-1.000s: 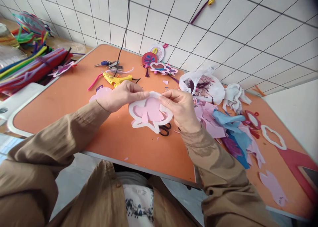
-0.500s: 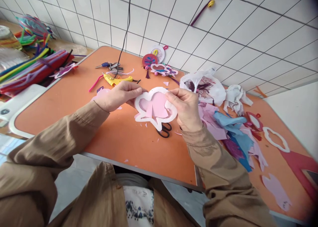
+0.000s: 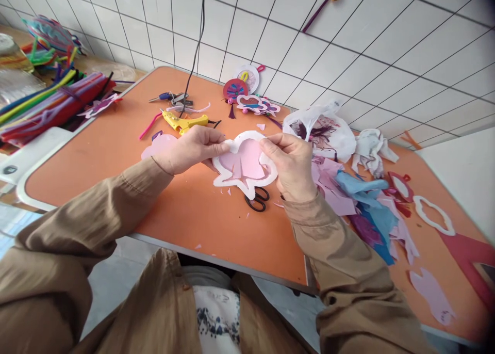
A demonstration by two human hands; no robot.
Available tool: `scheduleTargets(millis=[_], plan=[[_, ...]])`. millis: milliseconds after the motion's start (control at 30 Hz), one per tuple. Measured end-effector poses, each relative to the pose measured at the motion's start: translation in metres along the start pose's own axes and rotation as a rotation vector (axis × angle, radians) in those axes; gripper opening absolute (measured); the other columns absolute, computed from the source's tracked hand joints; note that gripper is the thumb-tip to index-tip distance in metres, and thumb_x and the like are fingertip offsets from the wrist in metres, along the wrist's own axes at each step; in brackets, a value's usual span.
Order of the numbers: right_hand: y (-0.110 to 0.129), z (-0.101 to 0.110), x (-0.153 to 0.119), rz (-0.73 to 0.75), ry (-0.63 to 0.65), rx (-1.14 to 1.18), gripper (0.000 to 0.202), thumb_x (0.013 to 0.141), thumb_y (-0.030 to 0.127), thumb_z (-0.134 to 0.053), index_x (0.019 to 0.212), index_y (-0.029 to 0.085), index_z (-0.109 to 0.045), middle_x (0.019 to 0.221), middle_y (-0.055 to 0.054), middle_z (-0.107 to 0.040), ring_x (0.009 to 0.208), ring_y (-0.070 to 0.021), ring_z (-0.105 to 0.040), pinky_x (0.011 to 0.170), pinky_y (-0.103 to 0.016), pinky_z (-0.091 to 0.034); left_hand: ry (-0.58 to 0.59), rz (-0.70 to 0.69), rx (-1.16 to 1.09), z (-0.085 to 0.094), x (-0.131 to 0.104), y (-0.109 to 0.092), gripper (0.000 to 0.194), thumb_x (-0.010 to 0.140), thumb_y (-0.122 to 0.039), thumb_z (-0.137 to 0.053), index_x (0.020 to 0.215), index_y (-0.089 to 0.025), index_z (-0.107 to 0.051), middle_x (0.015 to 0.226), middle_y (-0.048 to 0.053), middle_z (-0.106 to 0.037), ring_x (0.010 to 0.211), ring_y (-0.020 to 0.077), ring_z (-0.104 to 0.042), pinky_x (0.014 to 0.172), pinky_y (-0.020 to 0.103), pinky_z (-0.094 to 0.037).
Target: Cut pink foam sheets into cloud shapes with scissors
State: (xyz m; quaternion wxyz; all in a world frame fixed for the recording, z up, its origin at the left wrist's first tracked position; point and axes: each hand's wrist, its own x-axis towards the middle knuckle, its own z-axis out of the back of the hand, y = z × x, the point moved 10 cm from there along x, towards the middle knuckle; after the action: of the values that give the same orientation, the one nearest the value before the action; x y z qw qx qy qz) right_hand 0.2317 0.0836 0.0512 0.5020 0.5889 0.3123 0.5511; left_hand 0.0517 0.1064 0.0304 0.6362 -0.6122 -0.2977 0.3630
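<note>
Between my two hands is a white foam frame (image 3: 271, 174) with a wavy outline and pointed corners at its lower edge. A pink paper piece (image 3: 251, 157) shows through its opening, behind or inside the frame. My left hand (image 3: 193, 148) pinches the frame's upper left edge between thumb and fingers. On the upper right edge, my right hand (image 3: 293, 164) grips with the thumb in front. Black-handled scissors (image 3: 258, 199) lie on the table just under the frame, their blades hidden. Another pink paper piece (image 3: 159, 145) rests behind my left wrist.
A yellow glue gun (image 3: 185, 122) and keys (image 3: 174, 98) lie at the back of the orange table (image 3: 216, 225). Finished ornaments (image 3: 235, 89) lean by the tiled wall. To the right are a plastic bag (image 3: 340, 137), crumpled blue fabric (image 3: 361, 186) and a white frame (image 3: 433, 215). Pipe cleaners (image 3: 58, 106) are left.
My left thumb has slid inward onto the frame's upper left edge. The pink paper sits a little differently inside the opening. The whole view has shifted slightly.
</note>
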Motion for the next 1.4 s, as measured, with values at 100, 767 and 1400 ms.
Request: scheduleTargets(millis=[100, 767, 1400], plan=[[0.000, -0.001, 0.000, -0.006, 0.009, -0.002, 0.024, 0.073, 0.041, -0.084, 0.066, 0.024, -0.069, 0.057, 0.002, -0.065, 0.050, -0.0141, -0.058, 0.047, -0.030, -0.047, -0.017, -0.015, 0.022, 0.002, 0.000, -0.001, 0.029, 0.088, -0.036, -0.078, 0.073, -0.014, -0.066, 0.068, 0.002, -0.065, 0.062, 0.0127, -0.065, 0.061, 0.024, -0.059], [0.003, -0.009, 0.004, 0.069, 0.212, -0.037, 0.019, 0.082, 0.044, -0.077, 0.080, 0.026, -0.073, 0.072, 0.001, -0.071, 0.063, -0.0174, -0.066, 0.060, -0.034, -0.055, -0.031, -0.138, 0.148, 0.008, -0.001, -0.014, 0.044, 0.079, -0.055, -0.081, 0.073, -0.014, -0.066, 0.068, 0.004, -0.067, 0.065, 0.0149, -0.068, 0.061, 0.025, -0.060], [-0.001, -0.025, -0.007, -0.048, 0.298, -0.008, 0.027, 0.079, 0.047, -0.081, 0.072, 0.024, -0.069, 0.063, 0.001, -0.065, 0.058, -0.0160, -0.060, 0.055, -0.033, -0.050, -0.039, -0.099, 0.124, 0.011, 0.001, -0.004, 0.049, 0.089, -0.061, -0.065, 0.066, -0.018, -0.061, 0.057, -0.001, -0.050, 0.052, 0.0105, -0.041, 0.052, 0.028, -0.035]])
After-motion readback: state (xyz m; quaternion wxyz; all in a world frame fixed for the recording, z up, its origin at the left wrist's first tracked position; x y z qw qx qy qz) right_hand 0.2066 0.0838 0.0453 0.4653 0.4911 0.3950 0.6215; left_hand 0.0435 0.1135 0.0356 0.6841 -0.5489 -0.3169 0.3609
